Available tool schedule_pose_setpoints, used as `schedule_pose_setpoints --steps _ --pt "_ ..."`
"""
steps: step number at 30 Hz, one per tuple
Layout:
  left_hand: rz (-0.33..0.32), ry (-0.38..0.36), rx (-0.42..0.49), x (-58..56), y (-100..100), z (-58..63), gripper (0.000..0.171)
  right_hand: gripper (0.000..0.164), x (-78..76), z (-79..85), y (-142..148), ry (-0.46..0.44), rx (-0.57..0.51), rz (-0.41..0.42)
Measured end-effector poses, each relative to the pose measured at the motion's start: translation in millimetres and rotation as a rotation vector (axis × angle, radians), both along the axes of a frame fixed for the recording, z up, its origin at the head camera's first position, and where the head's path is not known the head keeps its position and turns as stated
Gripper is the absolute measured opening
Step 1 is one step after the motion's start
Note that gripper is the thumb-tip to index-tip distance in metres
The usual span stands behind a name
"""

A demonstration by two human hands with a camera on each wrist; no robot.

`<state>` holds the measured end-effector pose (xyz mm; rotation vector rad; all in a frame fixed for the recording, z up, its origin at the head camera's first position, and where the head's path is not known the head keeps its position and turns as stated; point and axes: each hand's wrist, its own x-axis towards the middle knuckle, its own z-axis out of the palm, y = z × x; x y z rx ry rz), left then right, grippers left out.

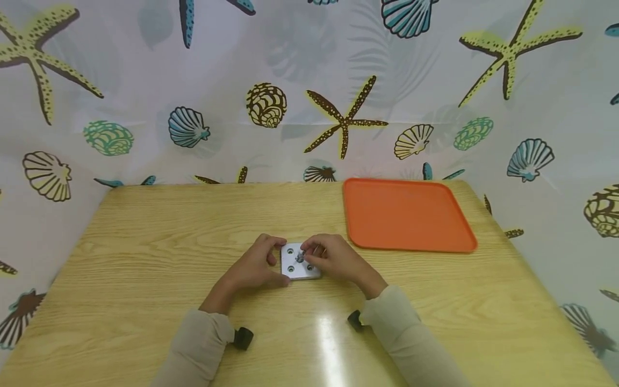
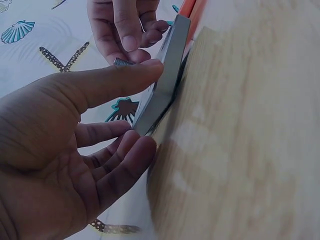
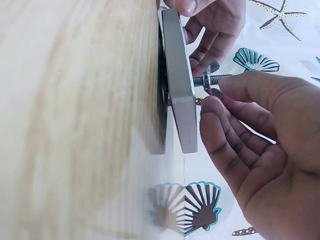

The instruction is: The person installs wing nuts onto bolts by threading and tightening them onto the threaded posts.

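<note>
A flat silver metal plate (image 1: 303, 274) with holes near its corners lies close over the table, a dark gap showing beneath it in the right wrist view. From its middle rises a threaded bolt (image 3: 198, 81), which carries a wing nut (image 3: 207, 84). My left hand (image 1: 256, 264) grips the plate at its left side, thumb on the near edge and a finger at the far corner. With thumb and fingertips, my right hand (image 1: 336, 258) pinches at the wing nut on the bolt; its fingers partly hide the nut in the head view.
An orange tray (image 1: 411, 249) rests at the back right of the wooden table (image 1: 145, 242). Behind and beside the table hangs a cloth (image 1: 217, 64) printed with shells and starfish. A dark wrist camera (image 1: 243, 338) sits by the left sleeve, another (image 1: 355, 321) by the right.
</note>
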<state>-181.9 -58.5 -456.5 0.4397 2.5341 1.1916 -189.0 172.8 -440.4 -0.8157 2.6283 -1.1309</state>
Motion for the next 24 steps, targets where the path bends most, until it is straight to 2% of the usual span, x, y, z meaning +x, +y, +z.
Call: schedule_pose_setpoints --steps 16,24 --pt "0.029 -0.099 0.078 -1.9 -0.7 -0.1 0.080 0.013 1.4 0.6 -1.0 -0.006 0.010 -0.019" --pt "0.025 -0.099 0.091 -2.7 -0.4 -1.5 0.081 0.009 2.1 2.8 0.3 0.012 -0.013 -0.018"
